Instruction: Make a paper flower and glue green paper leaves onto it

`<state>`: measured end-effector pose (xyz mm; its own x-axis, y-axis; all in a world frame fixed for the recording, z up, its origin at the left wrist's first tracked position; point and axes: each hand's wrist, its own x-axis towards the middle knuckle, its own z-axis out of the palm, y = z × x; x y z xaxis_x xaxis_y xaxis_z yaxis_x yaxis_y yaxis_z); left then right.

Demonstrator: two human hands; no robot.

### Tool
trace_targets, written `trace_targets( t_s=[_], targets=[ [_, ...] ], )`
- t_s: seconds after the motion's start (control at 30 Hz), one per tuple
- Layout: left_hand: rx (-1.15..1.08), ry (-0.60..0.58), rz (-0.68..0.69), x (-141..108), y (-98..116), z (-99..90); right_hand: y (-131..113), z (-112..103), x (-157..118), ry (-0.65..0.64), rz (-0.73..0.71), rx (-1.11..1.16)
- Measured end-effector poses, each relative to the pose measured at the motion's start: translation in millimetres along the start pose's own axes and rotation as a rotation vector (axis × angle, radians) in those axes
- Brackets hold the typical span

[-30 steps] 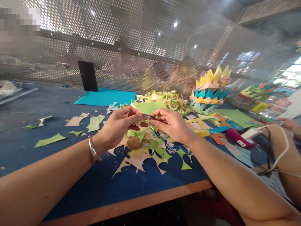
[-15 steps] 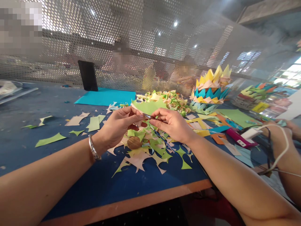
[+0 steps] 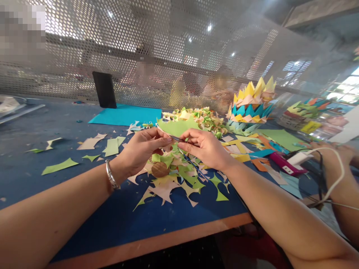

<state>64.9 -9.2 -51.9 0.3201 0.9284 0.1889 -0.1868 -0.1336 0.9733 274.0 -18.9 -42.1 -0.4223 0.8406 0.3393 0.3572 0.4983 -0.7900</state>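
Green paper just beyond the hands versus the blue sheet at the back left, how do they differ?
The green paper has curved cuts with pointed tips; the blue sheet has straight edges. The blue sheet looks wider than the green paper. The left hand partly covers the green paper; the blue sheet lies clear of that hand. Both look like plain paper.

Paper scraps (image 3: 165, 189) on table (image 3: 92, 220), pile (image 3: 209, 118) behind, stack (image 3: 249, 111) right

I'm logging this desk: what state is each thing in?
Left hand, fingertips pinched at the thin tool; hold unclear.
Right hand, closed on the thin tool.
Bracelet, worn.
Green paper, edge cut.
Blue sheet, lying flat.
Black slab, standing up.
Paper scraps, cut and scattered.
Paper curls, heaped.
Pointed paper shapes, stacked.
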Motion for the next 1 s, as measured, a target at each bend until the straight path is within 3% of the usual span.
trace_targets(
  t_s=[1.0],
  targets=[
    [0.128,0.013,0.027,-2.1,0.9,4.7,0.0,-3.6,0.0,-0.051,0.001,-0.057]
  ],
)
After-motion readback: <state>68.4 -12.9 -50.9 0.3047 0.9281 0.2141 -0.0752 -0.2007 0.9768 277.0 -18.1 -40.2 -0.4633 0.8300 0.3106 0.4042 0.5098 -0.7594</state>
